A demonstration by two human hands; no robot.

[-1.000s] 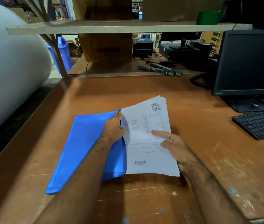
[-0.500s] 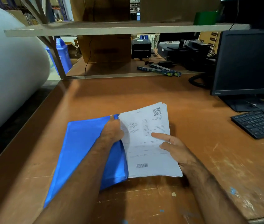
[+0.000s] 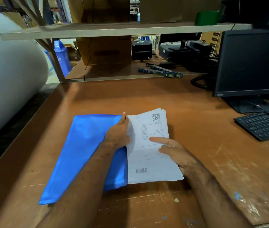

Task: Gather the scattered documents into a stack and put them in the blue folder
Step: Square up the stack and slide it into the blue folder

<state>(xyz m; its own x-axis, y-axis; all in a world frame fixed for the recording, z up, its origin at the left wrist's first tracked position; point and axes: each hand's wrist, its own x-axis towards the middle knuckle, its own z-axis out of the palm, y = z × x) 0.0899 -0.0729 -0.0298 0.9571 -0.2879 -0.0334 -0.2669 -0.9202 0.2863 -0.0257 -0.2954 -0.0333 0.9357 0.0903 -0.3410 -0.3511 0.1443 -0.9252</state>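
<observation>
The stack of papers (image 3: pixel 148 148) lies on the table (image 3: pixel 212 153), its left edge tucked inside the blue folder's (image 3: pixel 81 148) open side. The right hand (image 3: pixel 173 150) grips the stack's right edge, forefinger stretched across the top sheet. The left hand (image 3: pixel 119 134) pinches the folder's flap beside it. A keyboard (image 3: pixel 262 124) sits well right of both hands.

The top sheet of the documents (image 3: pixel 148 145) carries a QR code at its 1 o'clock corner and a barcode near its 6 o'clock edge; the printed lines between them are too small to read. At the monitor (image 3: pixel 252 63), a small pale brand mark sits on the bezel's 7 o'clock corner, but its letters blur. The blue bin (image 3: pixel 59 58) at 11 o'clock bears a faint white mark, unreadable. Nothing else shows legible text.
</observation>
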